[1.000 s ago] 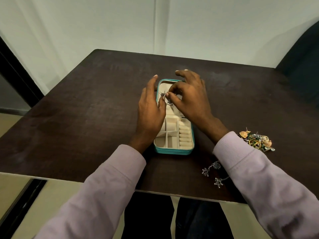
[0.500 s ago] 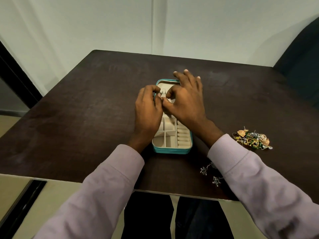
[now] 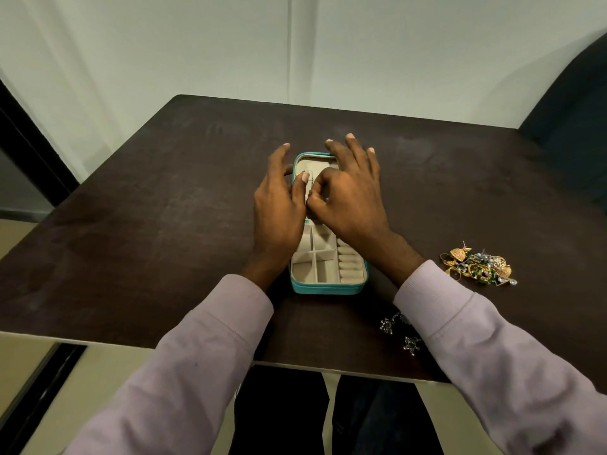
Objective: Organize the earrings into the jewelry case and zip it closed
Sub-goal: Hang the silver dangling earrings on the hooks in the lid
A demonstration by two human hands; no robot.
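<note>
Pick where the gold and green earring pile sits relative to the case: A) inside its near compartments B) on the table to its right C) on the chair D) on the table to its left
B: the pile lies on the bare table, right of the case, whose near compartments show only lining.

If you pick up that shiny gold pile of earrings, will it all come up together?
Probably partly: the earring pile looks tangled, with hooks and posts sticking out, so pieces may snag and lift together. Loose ones would likely drop. It looks light and prickly.
</note>
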